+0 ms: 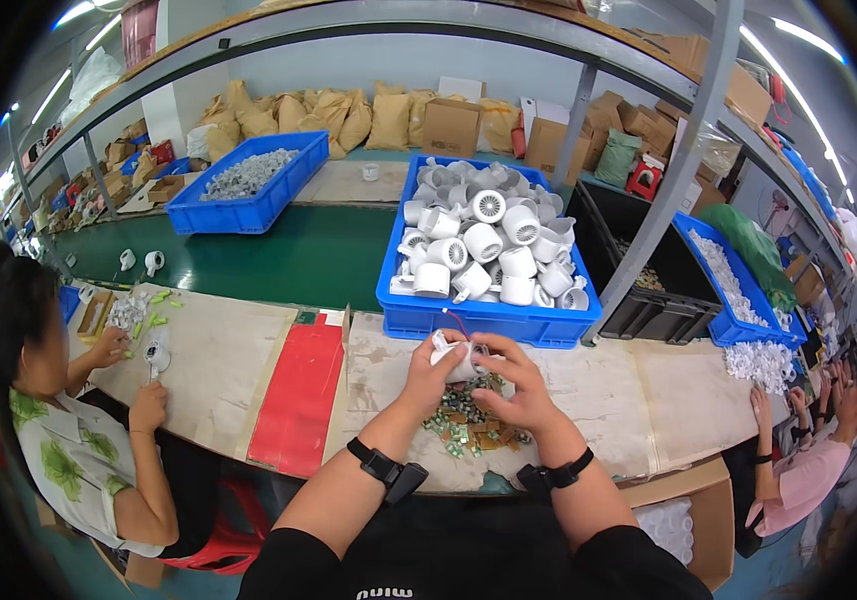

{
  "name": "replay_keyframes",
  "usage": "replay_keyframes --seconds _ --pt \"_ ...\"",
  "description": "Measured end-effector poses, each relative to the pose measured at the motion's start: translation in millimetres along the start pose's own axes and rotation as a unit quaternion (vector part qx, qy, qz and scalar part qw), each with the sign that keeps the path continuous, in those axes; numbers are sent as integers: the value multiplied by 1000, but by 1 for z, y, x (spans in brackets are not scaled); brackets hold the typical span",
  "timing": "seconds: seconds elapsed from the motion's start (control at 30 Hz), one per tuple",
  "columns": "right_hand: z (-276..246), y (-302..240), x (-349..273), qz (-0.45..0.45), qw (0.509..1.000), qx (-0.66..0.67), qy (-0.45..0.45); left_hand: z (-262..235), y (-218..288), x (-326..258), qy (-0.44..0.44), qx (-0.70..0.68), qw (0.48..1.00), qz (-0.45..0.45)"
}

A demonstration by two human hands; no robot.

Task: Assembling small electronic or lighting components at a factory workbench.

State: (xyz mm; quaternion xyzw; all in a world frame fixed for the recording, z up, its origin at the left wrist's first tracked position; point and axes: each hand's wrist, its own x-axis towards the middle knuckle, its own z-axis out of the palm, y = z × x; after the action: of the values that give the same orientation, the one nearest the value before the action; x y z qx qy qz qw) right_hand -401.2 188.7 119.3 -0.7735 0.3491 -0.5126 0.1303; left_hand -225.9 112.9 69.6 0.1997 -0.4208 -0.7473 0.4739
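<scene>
My left hand [432, 372] and my right hand [512, 382] together grip one white plastic fan housing [457, 357] with thin red wires sticking up from it, just above the workbench. Under my hands lies a heap of small green and brown parts [464, 422]. Right behind them stands a blue crate [489, 322] filled with several more white round housings [484, 245].
A person on the left [69, 420] holds a white part over small green pieces. A person on the right [809, 450] sits by a pile of white bits [761, 362]. A black bin [649, 280], two other blue crates [249, 185] [739, 290], a red sheet [299, 395] and a steel post [669, 170] surround me.
</scene>
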Motion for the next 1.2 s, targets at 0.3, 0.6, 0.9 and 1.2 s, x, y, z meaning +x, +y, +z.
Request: replay_keyframes --seconds 0.3,0.6,0.9,1.2 --pt "-12 0 -8 95 991 85 30 19 16 -16 -58 379 861 335" --pt "-20 5 -7 -5 999 40 -13 24 2 -20 -76 175 957 218" --pt "-26 10 -12 69 989 122 -54 31 5 -25 -98 161 953 236" --pt "-15 -6 -9 317 853 414 -20 24 23 -19 -48 210 948 233"
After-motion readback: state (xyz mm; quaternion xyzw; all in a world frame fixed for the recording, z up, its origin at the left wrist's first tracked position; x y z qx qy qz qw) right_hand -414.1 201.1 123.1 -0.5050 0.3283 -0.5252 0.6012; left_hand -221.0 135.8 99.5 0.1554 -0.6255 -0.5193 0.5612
